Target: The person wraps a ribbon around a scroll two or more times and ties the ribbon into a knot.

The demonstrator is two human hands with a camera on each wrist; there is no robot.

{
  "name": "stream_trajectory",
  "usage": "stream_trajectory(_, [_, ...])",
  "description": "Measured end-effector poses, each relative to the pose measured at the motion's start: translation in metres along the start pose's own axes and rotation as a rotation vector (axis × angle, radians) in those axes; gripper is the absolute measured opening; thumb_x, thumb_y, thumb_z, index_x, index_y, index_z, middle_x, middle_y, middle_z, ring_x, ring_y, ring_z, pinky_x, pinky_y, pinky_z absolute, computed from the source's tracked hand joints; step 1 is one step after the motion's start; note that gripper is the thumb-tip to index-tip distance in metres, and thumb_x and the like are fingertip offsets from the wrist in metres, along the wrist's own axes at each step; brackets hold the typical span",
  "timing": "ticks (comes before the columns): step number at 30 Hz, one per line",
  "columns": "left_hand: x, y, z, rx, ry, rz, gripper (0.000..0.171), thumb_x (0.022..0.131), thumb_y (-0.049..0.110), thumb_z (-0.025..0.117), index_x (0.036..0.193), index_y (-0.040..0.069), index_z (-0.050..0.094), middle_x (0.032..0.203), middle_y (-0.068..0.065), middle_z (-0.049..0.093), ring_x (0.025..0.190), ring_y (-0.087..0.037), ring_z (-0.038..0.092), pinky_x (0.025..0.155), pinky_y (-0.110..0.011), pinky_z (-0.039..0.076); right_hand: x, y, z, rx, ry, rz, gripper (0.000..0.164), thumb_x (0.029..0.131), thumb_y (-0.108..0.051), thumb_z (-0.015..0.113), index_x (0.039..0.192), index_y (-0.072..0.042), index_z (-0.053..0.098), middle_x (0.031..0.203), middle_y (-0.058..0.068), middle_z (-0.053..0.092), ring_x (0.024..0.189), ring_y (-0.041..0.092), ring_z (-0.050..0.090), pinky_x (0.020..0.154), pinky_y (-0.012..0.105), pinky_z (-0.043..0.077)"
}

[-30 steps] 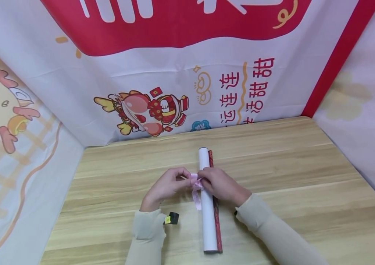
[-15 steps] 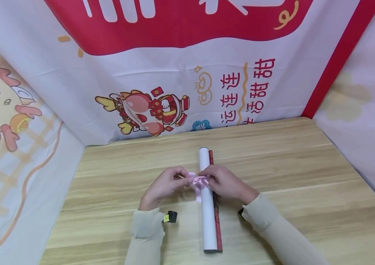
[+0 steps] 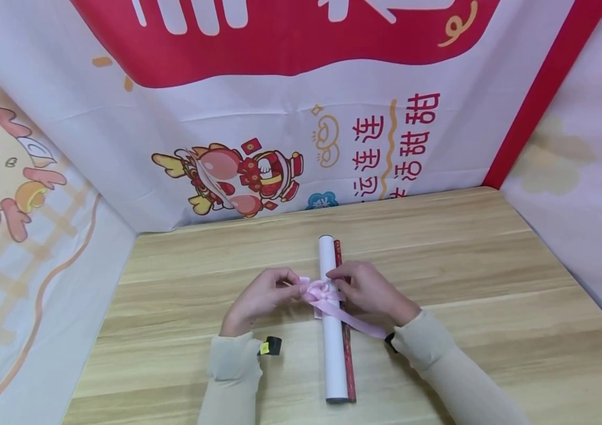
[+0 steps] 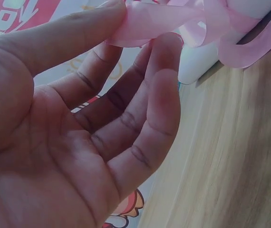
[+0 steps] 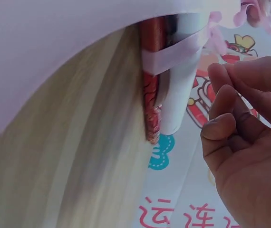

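Note:
A white tube and a thinner dark red patterned rod lie side by side on the wooden table. Pink ribbon binds them near the middle, with loops bunched on top. My left hand, on the tube's left side, pinches a ribbon loop between thumb and forefinger. Just right of the bow is my right hand, its fingers loosely curled with no ribbon showing between them. One long ribbon tail slants across the tube towards the right cuff, passing large in front of the right wrist camera.
The light wood table extends on both sides of the tube. Behind it hangs a white and red printed cloth, with more printed cloth at left and right. A black strap with a yellow tag sits at the left cuff.
My right hand has drawn back to the right and let the ribbon tail go; the tail now stretches out towards the right cuff. The left hand keeps its pinch, shifted slightly left.

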State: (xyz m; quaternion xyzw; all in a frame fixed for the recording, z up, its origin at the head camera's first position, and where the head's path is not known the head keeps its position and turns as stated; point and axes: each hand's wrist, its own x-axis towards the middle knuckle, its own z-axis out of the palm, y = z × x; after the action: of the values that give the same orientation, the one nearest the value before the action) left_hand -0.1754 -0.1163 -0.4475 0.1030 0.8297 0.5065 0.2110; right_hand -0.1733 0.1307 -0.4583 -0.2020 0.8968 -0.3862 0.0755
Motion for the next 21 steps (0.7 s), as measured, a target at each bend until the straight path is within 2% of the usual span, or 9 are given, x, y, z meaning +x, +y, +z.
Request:
stream_trajectory(5, [0.000, 0.002, 0.002, 0.040, -0.010, 0.070, 0.032, 0.083, 0.041, 0.068, 0.098, 0.013, 0.066, 0.096, 0.000, 0.067, 0.090, -0.020, 0.058, 0.080, -0.036, 0.047, -0.003, -0.007, 0.005, -0.043, 0.012, -0.032, 0.019, 0.088, -0.026, 0.064, 0.104, -0.017, 0.069, 0.089, -0.008, 0.061, 0.074, 0.009, 0.055, 0.062, 0.024, 0.050])
stream_trajectory(8, [0.000, 0.003, 0.002, 0.047, -0.008, 0.088, 0.030, 0.084, 0.040, 0.068, 0.099, 0.013, 0.066, 0.097, 0.001, 0.066, 0.091, -0.018, 0.058, 0.081, -0.036, 0.046, -0.010, -0.012, 0.010, -0.087, -0.019, -0.003, 0.016, 0.085, -0.035, 0.067, 0.094, -0.022, 0.067, 0.083, -0.009, 0.059, 0.072, 0.008, 0.054, 0.061, 0.024, 0.049])
stream_trajectory(12, [-0.001, 0.005, 0.001, 0.040, 0.007, 0.070, 0.030, 0.083, 0.040, 0.068, 0.099, 0.014, 0.066, 0.096, 0.000, 0.066, 0.090, -0.021, 0.059, 0.080, -0.036, 0.047, -0.017, -0.019, 0.013, -0.177, -0.086, -0.001, 0.018, 0.085, -0.037, 0.067, 0.093, -0.022, 0.066, 0.078, -0.008, 0.056, 0.069, 0.008, 0.051, 0.059, 0.024, 0.048])
stream_trajectory(15, [-0.002, 0.006, 0.000, 0.021, 0.010, 0.055, 0.031, 0.083, 0.040, 0.068, 0.098, 0.014, 0.066, 0.094, -0.001, 0.067, 0.089, -0.024, 0.060, 0.079, -0.038, 0.049, -0.020, -0.022, 0.014, -0.234, -0.104, -0.047, 0.014, 0.087, -0.032, 0.065, 0.094, -0.020, 0.067, 0.078, -0.009, 0.055, 0.069, 0.007, 0.050, 0.060, 0.022, 0.047])
stream_trajectory(18, [-0.003, 0.006, -0.001, -0.014, 0.000, 0.042, 0.032, 0.083, 0.039, 0.068, 0.099, 0.012, 0.065, 0.095, -0.003, 0.067, 0.090, -0.023, 0.061, 0.082, -0.041, 0.051, -0.024, -0.025, 0.009, -0.221, -0.079, -0.048, 0.013, 0.090, -0.028, 0.063, 0.096, -0.018, 0.068, 0.082, -0.010, 0.056, 0.070, 0.006, 0.051, 0.060, 0.021, 0.048])
stream_trajectory(21, [-0.003, 0.004, -0.002, -0.041, -0.006, 0.025, 0.033, 0.082, 0.039, 0.069, 0.100, 0.011, 0.065, 0.096, -0.004, 0.067, 0.090, -0.022, 0.062, 0.084, -0.042, 0.051, -0.023, -0.026, 0.005, -0.159, -0.019, 0.017, 0.013, 0.091, -0.026, 0.061, 0.098, -0.017, 0.067, 0.083, -0.008, 0.059, 0.068, 0.007, 0.053, 0.058, 0.022, 0.049])
